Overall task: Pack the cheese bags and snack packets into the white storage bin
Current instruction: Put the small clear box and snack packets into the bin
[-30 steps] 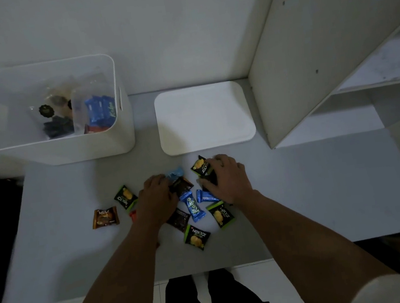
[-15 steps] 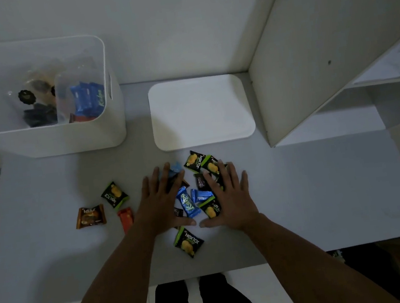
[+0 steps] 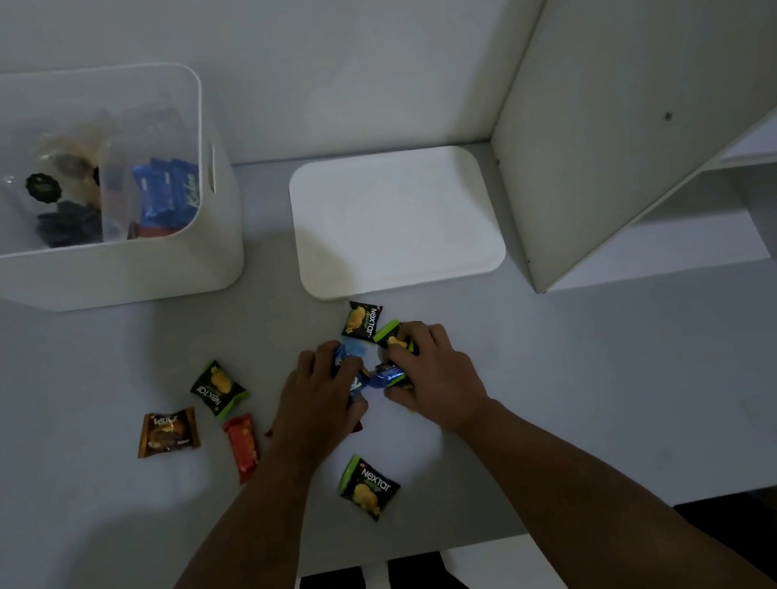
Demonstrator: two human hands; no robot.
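The white storage bin (image 3: 204,264) stands at the back left, holding clear cheese bags (image 3: 66,188) and blue packets (image 3: 167,190). My left hand (image 3: 316,397) and my right hand (image 3: 436,372) are curled over a heap of snack packets (image 3: 385,376) in the middle of the table, fingers closed around blue and green ones. Loose packets lie around: a green-black one (image 3: 362,320) behind the hands, another (image 3: 217,386) to the left, a brown one (image 3: 166,432), a red one (image 3: 242,444), and a green-black one (image 3: 369,487) nearer me.
The bin's white lid (image 3: 396,219) lies flat behind the heap. A white shelf unit (image 3: 639,113) rises at the right. The grey table (image 3: 635,385) ends at its front edge near my legs.
Both hands were spread flat over the packets half a second ago; now the fingers have curled in and gathered packets together. The view has shifted slightly.
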